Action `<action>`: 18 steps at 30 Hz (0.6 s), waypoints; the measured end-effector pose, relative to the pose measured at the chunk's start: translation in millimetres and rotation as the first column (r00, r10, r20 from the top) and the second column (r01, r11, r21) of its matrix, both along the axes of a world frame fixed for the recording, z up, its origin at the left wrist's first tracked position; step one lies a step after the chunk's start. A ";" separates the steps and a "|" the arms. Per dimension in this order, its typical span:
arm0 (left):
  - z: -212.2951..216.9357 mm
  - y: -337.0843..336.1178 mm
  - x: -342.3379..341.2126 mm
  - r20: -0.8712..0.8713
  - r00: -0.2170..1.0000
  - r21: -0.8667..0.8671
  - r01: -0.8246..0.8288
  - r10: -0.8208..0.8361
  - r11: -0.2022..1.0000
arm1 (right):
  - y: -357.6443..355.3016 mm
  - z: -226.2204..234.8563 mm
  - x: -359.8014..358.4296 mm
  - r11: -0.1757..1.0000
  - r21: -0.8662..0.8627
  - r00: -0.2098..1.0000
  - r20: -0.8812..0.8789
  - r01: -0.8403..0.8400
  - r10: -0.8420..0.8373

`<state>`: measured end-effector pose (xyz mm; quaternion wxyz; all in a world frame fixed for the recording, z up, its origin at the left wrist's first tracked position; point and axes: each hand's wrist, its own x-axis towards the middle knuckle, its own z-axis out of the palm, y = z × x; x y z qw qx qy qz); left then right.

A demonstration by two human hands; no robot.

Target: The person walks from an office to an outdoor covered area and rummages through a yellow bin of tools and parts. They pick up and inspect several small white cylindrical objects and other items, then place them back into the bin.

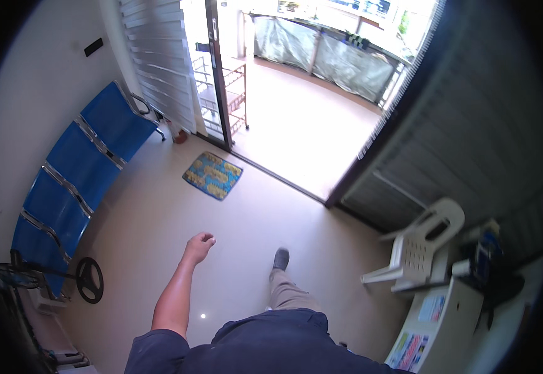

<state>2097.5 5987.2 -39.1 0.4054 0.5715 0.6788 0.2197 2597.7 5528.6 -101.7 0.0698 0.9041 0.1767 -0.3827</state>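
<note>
Lying between left hand [201, 245] and door track [278, 177], patterned mat [213, 175]

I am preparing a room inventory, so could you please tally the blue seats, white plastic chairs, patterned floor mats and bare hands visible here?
Blue seats: 4, joined in one row
White plastic chair: 1
Patterned floor mat: 1
Bare hands: 1, the left hand
Total: 7

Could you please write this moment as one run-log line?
left hand: nothing visibly held; right hand: not visible; ahead: patterned mat; left: blue seats
</note>
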 end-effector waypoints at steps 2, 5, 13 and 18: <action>-17.0 44.4 5.6 -0.034 0.997 -0.161 -0.069 0.065 0.985 | 68.2 -8.7 22.3 0.996 -0.054 0.997 -0.050 -0.065 0.062; -55.6 55.5 1.8 -0.269 0.962 -0.448 -0.161 0.039 0.879 | 197.2 -16.6 72.9 0.989 -0.118 0.990 -0.119 -0.089 0.075; -111.2 71.4 -2.1 0.092 0.816 -0.602 0.502 -0.571 0.620 | 744.9 -14.6 179.8 0.882 0.378 0.959 0.111 -0.282 0.260; -143.1 247.6 47.1 -0.236 0.971 -0.919 -0.232 0.027 0.320 | 995.1 33.9 181.3 0.490 0.863 0.967 -0.007 -0.122 0.253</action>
